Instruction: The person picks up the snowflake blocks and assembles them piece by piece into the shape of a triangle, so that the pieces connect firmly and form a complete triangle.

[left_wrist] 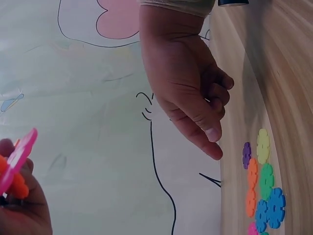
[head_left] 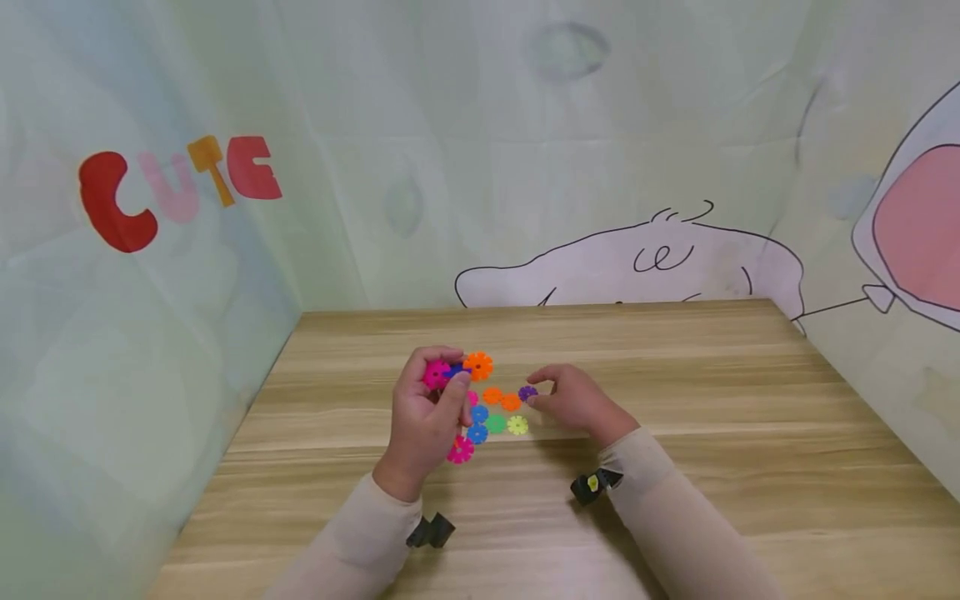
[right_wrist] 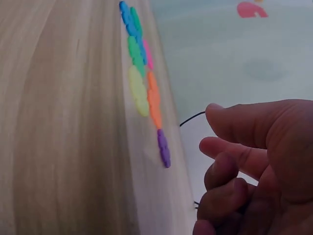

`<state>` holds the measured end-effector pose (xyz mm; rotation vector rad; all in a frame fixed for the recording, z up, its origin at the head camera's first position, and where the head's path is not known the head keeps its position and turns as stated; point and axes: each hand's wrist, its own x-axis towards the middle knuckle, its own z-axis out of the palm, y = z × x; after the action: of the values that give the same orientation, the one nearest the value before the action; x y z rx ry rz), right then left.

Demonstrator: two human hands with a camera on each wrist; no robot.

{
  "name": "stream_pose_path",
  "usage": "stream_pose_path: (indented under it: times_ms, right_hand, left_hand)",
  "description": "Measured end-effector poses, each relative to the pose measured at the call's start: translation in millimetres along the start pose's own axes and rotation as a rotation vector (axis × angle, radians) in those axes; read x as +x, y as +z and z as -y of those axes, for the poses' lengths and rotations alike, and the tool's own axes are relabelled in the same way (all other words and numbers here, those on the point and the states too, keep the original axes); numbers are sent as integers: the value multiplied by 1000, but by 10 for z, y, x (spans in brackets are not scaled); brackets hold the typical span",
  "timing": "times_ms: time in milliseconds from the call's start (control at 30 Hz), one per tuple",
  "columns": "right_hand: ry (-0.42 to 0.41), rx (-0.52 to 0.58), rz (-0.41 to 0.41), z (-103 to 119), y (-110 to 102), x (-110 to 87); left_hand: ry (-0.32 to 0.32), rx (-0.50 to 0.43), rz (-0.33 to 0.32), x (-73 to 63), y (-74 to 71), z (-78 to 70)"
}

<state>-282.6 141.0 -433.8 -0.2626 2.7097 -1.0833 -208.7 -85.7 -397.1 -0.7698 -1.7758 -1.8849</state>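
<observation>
My left hand point(head_left: 423, 421) grips joined plastic snowflake discs above the table: a pink disc point(head_left: 436, 375), a dark blue one point(head_left: 454, 372) and an orange one point(head_left: 478, 367). In the left wrist view, part of that hand shows at lower left with a pink disc point(left_wrist: 18, 159). My right hand point(head_left: 581, 407) hovers close to a purple disc point(head_left: 528, 393); thumb and forefinger are apart with nothing between them. In the right wrist view, the purple disc point(right_wrist: 164, 148) lies on the table, apart from the fingers.
On the wooden table point(head_left: 712, 500) several loose discs lie flat together, among them a green one point(head_left: 496, 424), a yellow one point(head_left: 517, 425) and an orange one point(head_left: 492, 396). A printed cloth point(head_left: 360, 167) hangs behind the table and at its sides.
</observation>
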Motion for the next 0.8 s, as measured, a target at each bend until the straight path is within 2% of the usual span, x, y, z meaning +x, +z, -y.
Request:
stream_pose_path:
  times_ms: [367, 533, 800]
  right_hand:
    - [-30, -111, 121, -149, 61, 43]
    - [-35, -134, 108, -160, 49, 50]
    - [-20, -204, 43, -107, 60, 50]
  left_hand:
    - [8, -7, 37, -3, 10, 22]
    - [-4, 3, 42, 1, 15, 24]
    - [-26, -15, 31, -10, 6, 30]
